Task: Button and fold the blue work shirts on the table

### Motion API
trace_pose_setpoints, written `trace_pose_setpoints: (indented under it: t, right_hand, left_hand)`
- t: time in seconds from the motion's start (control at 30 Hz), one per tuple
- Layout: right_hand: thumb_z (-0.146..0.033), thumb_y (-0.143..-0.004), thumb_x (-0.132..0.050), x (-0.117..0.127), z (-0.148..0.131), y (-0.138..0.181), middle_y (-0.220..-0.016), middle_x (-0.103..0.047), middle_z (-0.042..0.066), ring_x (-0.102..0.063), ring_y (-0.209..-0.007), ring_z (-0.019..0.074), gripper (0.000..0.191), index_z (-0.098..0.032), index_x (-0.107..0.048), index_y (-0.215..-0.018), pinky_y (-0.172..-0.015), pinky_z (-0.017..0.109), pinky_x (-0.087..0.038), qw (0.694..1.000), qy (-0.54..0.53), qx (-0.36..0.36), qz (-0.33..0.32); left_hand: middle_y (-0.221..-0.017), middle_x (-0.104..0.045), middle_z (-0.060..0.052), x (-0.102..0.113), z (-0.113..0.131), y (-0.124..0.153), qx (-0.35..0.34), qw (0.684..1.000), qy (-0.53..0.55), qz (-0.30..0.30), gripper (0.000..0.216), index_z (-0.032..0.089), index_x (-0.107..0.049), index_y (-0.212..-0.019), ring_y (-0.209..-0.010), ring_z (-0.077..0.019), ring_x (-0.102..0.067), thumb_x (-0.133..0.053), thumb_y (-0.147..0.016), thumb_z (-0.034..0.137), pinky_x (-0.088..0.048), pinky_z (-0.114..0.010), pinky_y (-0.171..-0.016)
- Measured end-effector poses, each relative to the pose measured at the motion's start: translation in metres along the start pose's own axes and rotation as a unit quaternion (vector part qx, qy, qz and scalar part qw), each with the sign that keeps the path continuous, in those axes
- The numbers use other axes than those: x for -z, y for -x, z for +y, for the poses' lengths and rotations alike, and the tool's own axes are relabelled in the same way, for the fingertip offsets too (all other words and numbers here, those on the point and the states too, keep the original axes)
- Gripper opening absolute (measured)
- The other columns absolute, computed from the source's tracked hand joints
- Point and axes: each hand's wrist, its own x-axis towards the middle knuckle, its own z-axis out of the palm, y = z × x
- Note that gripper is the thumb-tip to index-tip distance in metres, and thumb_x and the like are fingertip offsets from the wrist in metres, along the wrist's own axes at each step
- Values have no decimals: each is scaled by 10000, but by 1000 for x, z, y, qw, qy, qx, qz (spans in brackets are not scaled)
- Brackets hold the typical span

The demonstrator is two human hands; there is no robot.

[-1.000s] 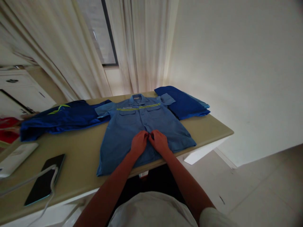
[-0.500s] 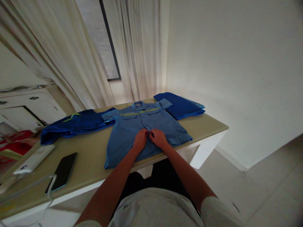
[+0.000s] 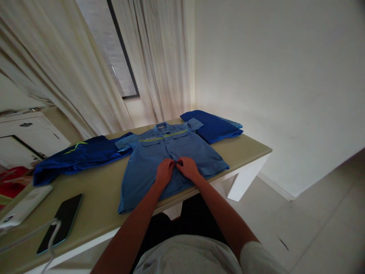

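A short-sleeved blue work shirt lies spread face up on the table, its collar at the far side. Yellow stripes cross its chest above two flap pockets. My left hand pinches the front placket near the middle of the shirt. Close against it, my right hand pinches the same placket from the other side. The fingertips of both hands almost meet there. Whatever small part of the placket lies between them is hidden by the fingers.
A dark blue garment with a yellow-green mark lies left of the shirt. Folded blue clothing lies at the back right. On the left are a black phone, a white power strip and a pale cable. The beige table stands near a wall.
The view has shifted slightly, so the table things sit further left. Both hands stay at the shirt's placket, with only small finger movement.
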Motion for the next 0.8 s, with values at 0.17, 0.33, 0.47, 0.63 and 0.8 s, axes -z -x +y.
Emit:
trace_pose_setpoints:
  t: [0.17,0.33,0.47,0.63,0.8]
  right_hand:
    - [-300,-983,-633,-2,3,0,-1105,-777,106,-703,-1005,232,203,-189,-756,-1100,-848,300,-461,1000,-4,-13,16]
    - [-268,-980,-634,1,2,2,-1072,-778,100,-698,-962,216,186,-175,-757,-1084,-842,290,-455,999,-16,18,28]
    - [-258,-993,-609,5,1,1,-968,-785,70,-691,-882,186,177,-187,-770,-978,-813,264,-442,998,-39,38,32]
    - [-213,-1007,-553,1,7,-4,-899,-780,49,-687,-840,171,237,-183,-774,-928,-793,255,-440,996,-76,32,33]
    - [-157,-913,-677,-7,16,-11,-979,-785,55,-693,-871,169,145,-170,-775,-1019,-825,253,-476,990,-127,52,28]
  left_hand:
    - [-950,-685,-51,5,6,1,-48,999,6,-18,179,214,-683,-932,-927,-204,-634,-524,-988,154,-520,-347,-898]
    - [-990,-693,-65,8,8,2,-52,999,-2,-9,189,219,-689,-977,-951,-213,-637,-507,-1002,174,-521,-354,-919]
    - [-969,-705,-68,7,7,3,-36,999,-2,-5,193,207,-690,-976,-907,-212,-660,-502,-999,172,-533,-351,-879]
    - [-972,-743,-68,5,5,2,-5,1000,22,0,125,202,-689,-980,-917,-221,-697,-567,-965,174,-541,-359,-880]
    - [-952,-763,-60,6,2,0,24,999,45,-11,89,201,-687,-959,-876,-217,-717,-612,-924,169,-561,-362,-860]
